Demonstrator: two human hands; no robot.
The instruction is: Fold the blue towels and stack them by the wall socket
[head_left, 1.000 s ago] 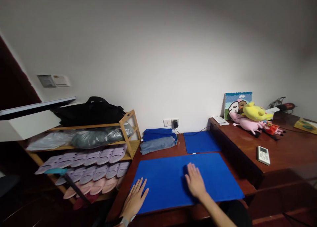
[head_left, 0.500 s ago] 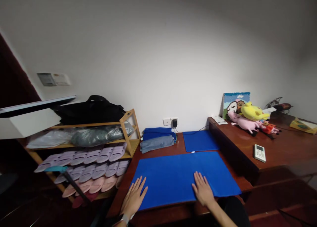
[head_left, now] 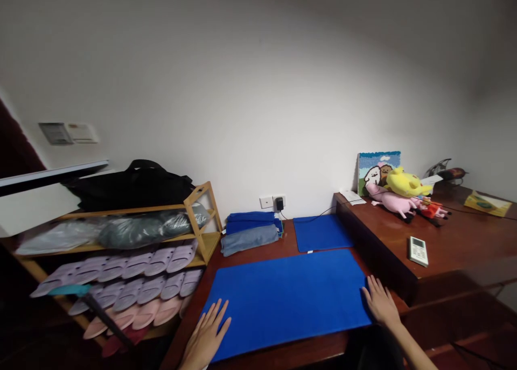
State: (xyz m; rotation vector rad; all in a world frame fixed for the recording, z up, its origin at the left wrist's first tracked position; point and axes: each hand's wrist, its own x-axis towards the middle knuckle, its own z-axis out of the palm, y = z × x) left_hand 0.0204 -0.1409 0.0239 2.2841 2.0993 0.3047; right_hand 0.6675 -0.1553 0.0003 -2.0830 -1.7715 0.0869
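Observation:
A blue cloth (head_left: 286,300) lies spread flat on the reddish-brown wooden table (head_left: 299,354). My left hand (head_left: 207,332) rests flat at its near left corner, fingers a little apart. At the cloth's right edge, my right hand (head_left: 382,302) is open, fingers stretched out, palm down. Neither hand holds anything. Behind the spread cloth, a smaller blue cloth (head_left: 322,233) with a white tag lies by the wall. To its left, a folded grey-blue cloth (head_left: 250,239) sits in front of folded dark blue cloths (head_left: 250,219).
On the left stands a wooden shoe rack (head_left: 202,219) with several slippers (head_left: 159,259) and a black bag (head_left: 133,187) on top. A higher wooden surface (head_left: 383,235) on the right bears plush toys (head_left: 404,184) and a remote control (head_left: 418,250). A charger (head_left: 279,203) is plugged into the wall.
My right hand has slid rightward from the cloth's middle to its right edge, and that edge lies straighter. My left hand stays at the left corner. The view has shifted slightly.

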